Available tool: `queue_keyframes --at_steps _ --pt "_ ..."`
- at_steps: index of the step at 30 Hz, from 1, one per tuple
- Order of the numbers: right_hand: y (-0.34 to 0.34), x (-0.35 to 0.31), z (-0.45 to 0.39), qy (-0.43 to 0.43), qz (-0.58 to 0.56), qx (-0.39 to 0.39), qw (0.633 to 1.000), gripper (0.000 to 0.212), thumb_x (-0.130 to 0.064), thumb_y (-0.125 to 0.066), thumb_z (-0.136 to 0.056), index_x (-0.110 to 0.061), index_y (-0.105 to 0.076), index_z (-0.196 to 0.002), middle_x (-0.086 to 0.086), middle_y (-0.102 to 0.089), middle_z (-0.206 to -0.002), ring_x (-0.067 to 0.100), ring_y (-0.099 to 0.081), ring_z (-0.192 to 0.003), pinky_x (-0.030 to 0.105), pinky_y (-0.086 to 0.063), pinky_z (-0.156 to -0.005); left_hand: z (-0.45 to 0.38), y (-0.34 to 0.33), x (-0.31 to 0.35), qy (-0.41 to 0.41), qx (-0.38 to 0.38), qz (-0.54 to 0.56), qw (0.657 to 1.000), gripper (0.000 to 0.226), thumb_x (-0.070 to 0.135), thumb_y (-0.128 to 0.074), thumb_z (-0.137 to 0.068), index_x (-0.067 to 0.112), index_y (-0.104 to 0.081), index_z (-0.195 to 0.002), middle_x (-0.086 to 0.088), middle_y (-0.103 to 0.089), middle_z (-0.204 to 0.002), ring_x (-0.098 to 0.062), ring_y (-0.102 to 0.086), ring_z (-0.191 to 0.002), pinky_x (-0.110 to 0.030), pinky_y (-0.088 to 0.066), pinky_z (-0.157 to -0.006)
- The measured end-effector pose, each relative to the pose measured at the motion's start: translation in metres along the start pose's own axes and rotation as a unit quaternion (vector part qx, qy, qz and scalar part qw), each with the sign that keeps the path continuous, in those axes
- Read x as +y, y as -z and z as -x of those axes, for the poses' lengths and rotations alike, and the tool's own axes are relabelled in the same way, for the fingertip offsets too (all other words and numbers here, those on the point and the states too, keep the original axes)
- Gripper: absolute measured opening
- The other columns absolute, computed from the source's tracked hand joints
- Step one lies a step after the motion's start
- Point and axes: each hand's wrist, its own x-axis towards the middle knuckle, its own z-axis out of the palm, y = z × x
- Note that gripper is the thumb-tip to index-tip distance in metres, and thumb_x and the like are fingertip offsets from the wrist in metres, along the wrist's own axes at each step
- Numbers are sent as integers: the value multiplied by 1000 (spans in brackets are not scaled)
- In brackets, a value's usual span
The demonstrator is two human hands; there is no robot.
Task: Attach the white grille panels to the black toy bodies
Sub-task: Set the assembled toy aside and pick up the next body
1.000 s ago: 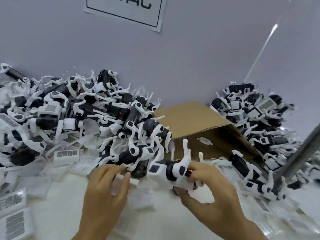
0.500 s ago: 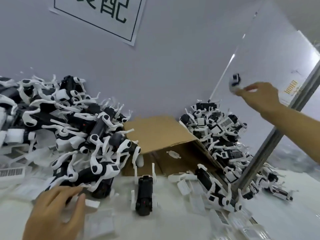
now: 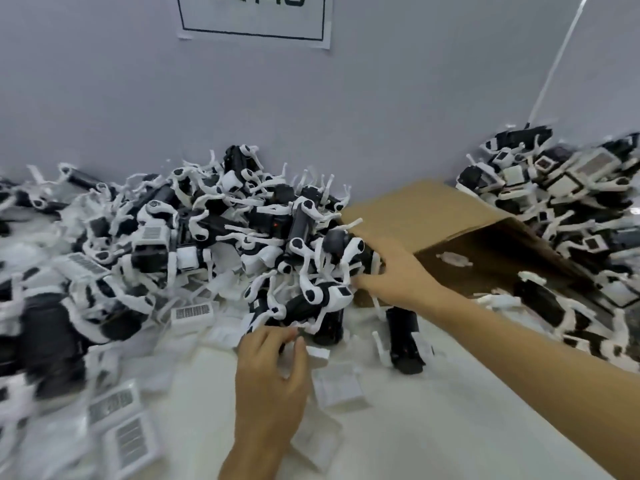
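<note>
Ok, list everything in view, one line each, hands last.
left toy pile: many, black and white, left against the wall
right toy pile: many, black and white, far right
lone toy: one, black, table centre
grille panels: several, white, scattered on the table
box: one, brown cardboard, between the piles
sign: one, white, on the wall
left hand: over loose panels, near centre
right hand: reaching into the left pile's edge

Black toy bodies (image 3: 221, 237) with white legs lie heaped against the wall ahead of me; one (image 3: 403, 336) lies apart on its back, I think. White grille panels (image 3: 341, 384) lie flat, scattered below the heap.
</note>
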Motion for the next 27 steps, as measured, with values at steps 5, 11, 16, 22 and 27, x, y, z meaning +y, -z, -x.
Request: queue_keyframes --at_steps 5,11,16,22,27 --pt "-32 1 -5 -7 -81 166 983 30 -16 -80 -82 -23 -67 -108 3 -69 -106 27 -62 -101 39 -50 -85 -1 3 0 -6 -4 -12 1000 11 -1 -74 -85 8 -73 -91 2 -65 -91 -20 -61 -92 -35 -52 -81" --pt "-21 7 27 156 -199 303 919 50 -1 -87 -75 -11 -59 -116 14 -66 -126 29 -61 -124 34 -53 -102 -1 2 -4 -16 8 -11 1000 5 5 -73 -89 10 -73 -91 4 -66 -91 -17 -59 -93 -40 -52 -81" --pt "-10 2 81 348 -107 283 887 36 -9 -81 -80 -11 -63 -111 30 -46 -147 43 -45 -139 46 -47 -108 2 10 7 -134 36 70 988 40 31 -49 -102 4 -71 -83 1 -65 -87 -17 -62 -88 -35 -50 -75" --pt "-62 2 138 317 -89 272 904 36 -36 -70 -92 -25 -61 -126 -4 -36 -118 29 -50 -115 41 -52 -103 14 15 24 -23 -198 265 943 67 61 -31 -101 10 -76 -103 -7 -72 -93 -30 -68 -89 -46 -54 -76" --pt "-66 8 140 235 -120 193 945 65 16 -64 -83 -21 -59 -137 -5 -64 -124 11 -58 -123 26 -47 -106 7 19 33 163 -247 377 878 45 53 -58 -90 17 -78 -108 -15 -75 -108 -26 -70 -106 -38 -56 -87"
